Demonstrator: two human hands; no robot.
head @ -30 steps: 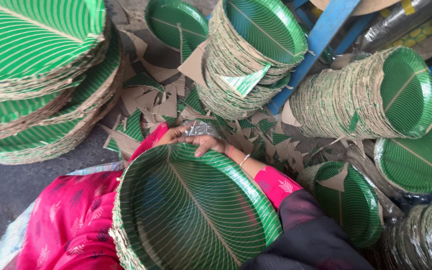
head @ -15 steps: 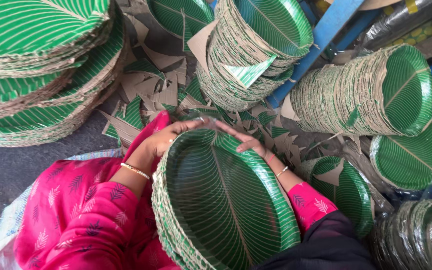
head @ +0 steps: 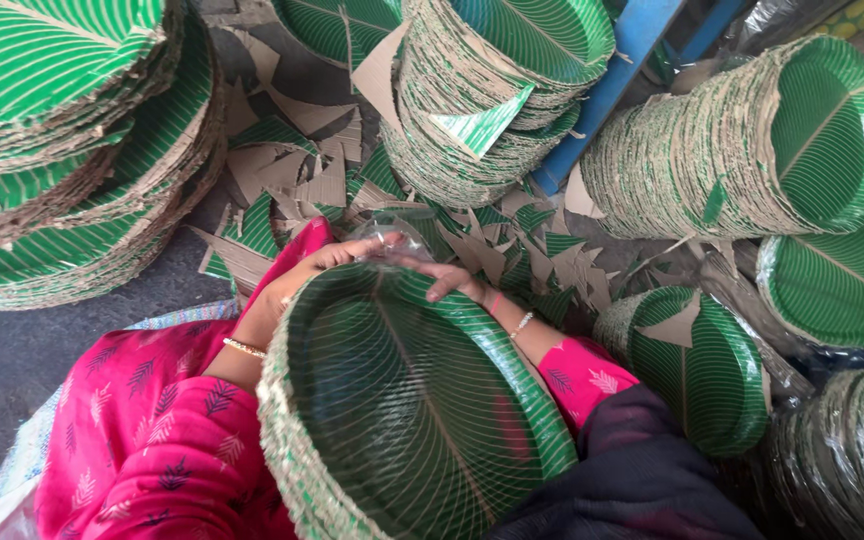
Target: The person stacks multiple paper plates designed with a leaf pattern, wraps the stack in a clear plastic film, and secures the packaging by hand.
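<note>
Across the person's lap sits a stack of green leaf-patterned plates (head: 402, 420), tilted; the left hand (head: 297, 285) and right hand (head: 447, 278) meet at its far rim, fingers curled on what looks like clear plastic wrap (head: 392, 240). Plate stacks (head: 492, 110) and cardboard scraps (head: 292, 170) crowd every side

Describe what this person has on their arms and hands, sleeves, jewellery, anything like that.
Both arms wear bright pink sleeves printed with small leaf or feather motifs in darker pink and pale tones. The left hand is bare, with a thin gold-coloured bangle at the wrist. The right hand is bare too, with a slim pale beaded bracelet on that wrist. No gloves or rings can be made out.
</note>
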